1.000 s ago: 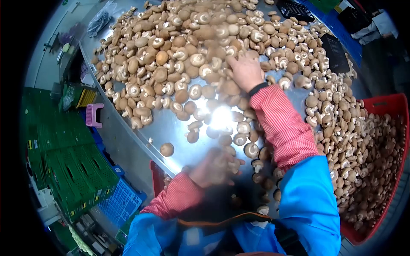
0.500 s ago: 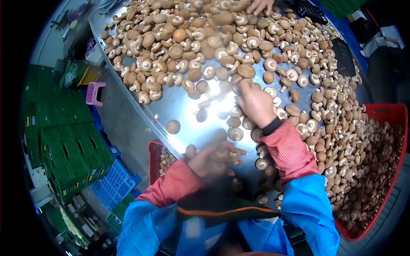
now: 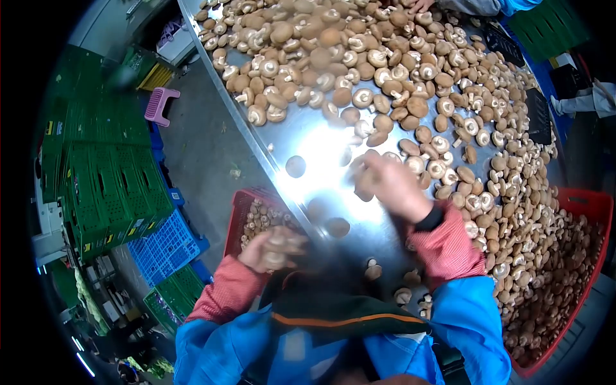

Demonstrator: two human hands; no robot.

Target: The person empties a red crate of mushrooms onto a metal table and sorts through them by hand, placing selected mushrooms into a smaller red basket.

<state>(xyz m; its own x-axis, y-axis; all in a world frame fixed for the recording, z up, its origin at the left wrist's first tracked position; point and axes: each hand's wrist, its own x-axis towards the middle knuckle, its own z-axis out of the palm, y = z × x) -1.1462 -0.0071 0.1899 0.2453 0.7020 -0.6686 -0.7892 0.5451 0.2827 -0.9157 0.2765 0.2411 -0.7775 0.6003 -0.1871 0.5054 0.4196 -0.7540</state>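
Note:
My left hand is closed on pale-stemmed mushrooms, over the near rim of the red crate at the table's left edge. Smaller mushrooms lie inside that crate. Above the shiny metal table, my right hand is blurred, its fingers bent around a brown mushroom. Loose mushrooms lie near it, among them one brown cap and another farther left. A large heap of brown-capped mushrooms covers the far part of the table.
Another person's hand reaches into the heap at the top. A large red crate full of mushrooms stands at the right. Black trays lie along the far right edge. Green crates, a blue pallet and a pink stool are leftward.
My left hand has moved left from over the table to the small red crate, carrying mushrooms. My right hand has picked up a mushroom. The view has shifted, and fewer mushrooms lie in front of me.

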